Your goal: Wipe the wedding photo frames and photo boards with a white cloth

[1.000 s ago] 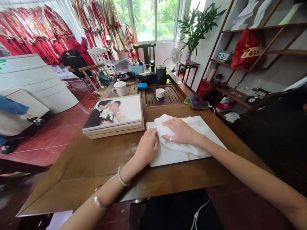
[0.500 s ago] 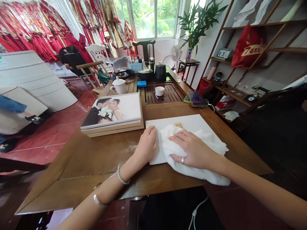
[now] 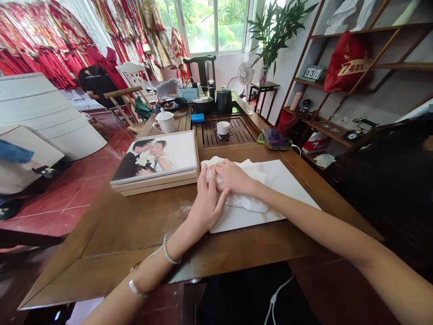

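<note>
A white board (image 3: 296, 188) lies flat on the wooden table, with yellowish-brown marks near its front edge. My right hand (image 3: 235, 177) presses a bunched white towel (image 3: 248, 202) onto the board's far left part, its fingers bent over the cloth. At the board's left edge rests my left hand (image 3: 205, 208), open, with fingers stretched forward and thumb apart. Its fingertips meet the towel and the right hand's fingers. The towel hides much of the board's left and middle. Just left of both hands, a photo print of a couple (image 3: 158, 155) tops a stack of flat panels.
A lidded white mug (image 3: 165, 122) stands behind the photo stack. Farther back are a slotted tea tray (image 3: 208, 132) with a small white cup (image 3: 223, 127), a blue box (image 3: 197, 118) and a dark kettle (image 3: 223, 100). A phone (image 3: 275, 139) with a cable lies at right.
My right hand has slid the towel left and away across the board. My left hand's fingers have spread from their closer pose. The tan animal-shaped mark on the board is now covered.
</note>
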Motion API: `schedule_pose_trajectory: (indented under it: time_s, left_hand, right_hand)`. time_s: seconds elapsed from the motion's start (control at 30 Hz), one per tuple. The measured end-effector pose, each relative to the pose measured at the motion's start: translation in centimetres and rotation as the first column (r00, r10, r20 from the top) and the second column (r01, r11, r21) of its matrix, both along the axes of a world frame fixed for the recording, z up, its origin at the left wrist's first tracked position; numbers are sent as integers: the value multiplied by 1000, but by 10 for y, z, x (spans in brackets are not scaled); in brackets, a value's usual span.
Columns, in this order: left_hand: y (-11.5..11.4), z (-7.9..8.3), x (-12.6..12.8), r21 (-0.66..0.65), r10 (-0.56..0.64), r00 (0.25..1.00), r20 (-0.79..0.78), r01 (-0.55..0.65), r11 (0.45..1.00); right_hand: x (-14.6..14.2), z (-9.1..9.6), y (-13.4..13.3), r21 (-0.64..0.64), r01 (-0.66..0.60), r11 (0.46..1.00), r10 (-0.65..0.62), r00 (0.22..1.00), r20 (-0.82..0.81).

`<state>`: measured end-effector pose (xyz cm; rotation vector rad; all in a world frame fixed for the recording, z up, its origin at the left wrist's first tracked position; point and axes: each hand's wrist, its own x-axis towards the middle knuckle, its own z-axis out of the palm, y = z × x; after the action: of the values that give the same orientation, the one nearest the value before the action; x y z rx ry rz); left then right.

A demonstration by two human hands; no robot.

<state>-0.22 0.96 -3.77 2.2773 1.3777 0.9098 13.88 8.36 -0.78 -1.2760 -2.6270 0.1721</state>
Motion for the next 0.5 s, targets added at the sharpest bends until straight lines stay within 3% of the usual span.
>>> schedule_pose_trajectory:
  time_s: [0.1, 0.2, 0.5]
  left_hand:
    - [0, 1, 0, 3, -21, 1000, -10, 21, 1000]
    - [0, 2, 0, -12, -11, 1000, 6, 11, 1000]
    - [0, 7, 0, -50, 87, 979, 182, -79, 996]
  right_hand:
    - [-3, 4, -7, -19, -7, 1000, 7, 1000, -9]
    - [-1, 7, -21, 1, -103, 995, 103, 995, 12]
    - [18, -3, -92, 63, -165, 984, 171, 980, -106]
